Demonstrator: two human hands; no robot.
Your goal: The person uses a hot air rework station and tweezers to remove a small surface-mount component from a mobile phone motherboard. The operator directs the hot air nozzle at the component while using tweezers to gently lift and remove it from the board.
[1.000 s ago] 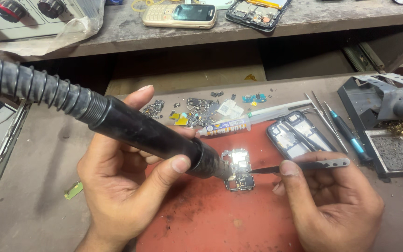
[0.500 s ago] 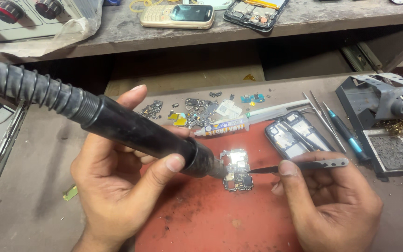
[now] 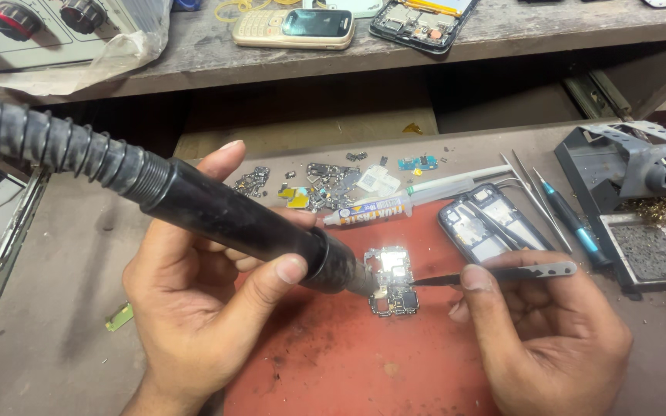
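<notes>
From the head cam: left hand (image 3: 194, 323) is wrapped around the hot-air wand (image 3: 233, 219), nozzle right over the little circuit board (image 3: 393, 281) on the red mat (image 3: 348, 362), presumably to heat one spot. Right hand (image 3: 541, 339) pinches tweezers (image 3: 502, 273), tip at the board; contact's hard to tell.

Two hands (image 3: 194, 308), one hot-air wand (image 3: 225, 219), one tweezers (image 3: 502, 273), one circuit board (image 3: 393, 281).

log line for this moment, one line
left hand: grips hot-air wand, nozzle at circuit board | right hand: holds tweezers, tips at board | board on red mat
</notes>
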